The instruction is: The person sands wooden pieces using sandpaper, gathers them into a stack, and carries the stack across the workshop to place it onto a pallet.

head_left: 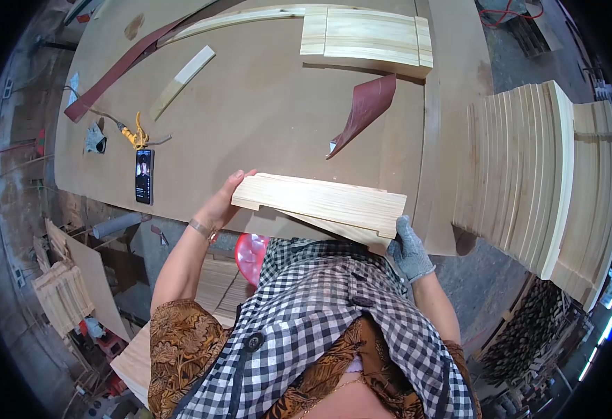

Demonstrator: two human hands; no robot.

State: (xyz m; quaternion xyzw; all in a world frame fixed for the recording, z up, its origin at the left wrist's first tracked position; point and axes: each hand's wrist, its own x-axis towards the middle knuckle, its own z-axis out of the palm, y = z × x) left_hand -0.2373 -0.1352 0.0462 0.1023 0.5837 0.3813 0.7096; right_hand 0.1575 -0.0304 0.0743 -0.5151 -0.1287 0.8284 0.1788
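Observation:
A pale wooden board (320, 197) with notched ends lies across in front of my body, over the near edge of the table. Below it a second wooden piece (334, 229) shows at a slant; how the two meet is hidden. My left hand (221, 201), bare and with a watch at the wrist, is closed round the board's left end. At the right end, my right hand (409, 250) in a grey glove grips the board near its lower corner. A curled strip of dark red sandpaper (370, 112) rests on the table beyond the board.
On the brown table (250, 119) are a stack of boards (369, 35), a loose wood strip (182, 82), a phone (144, 177), a yellow air gun (138, 134) and a long sandpaper band (124, 70). A tall row of stacked boards (515, 167) stands at the right.

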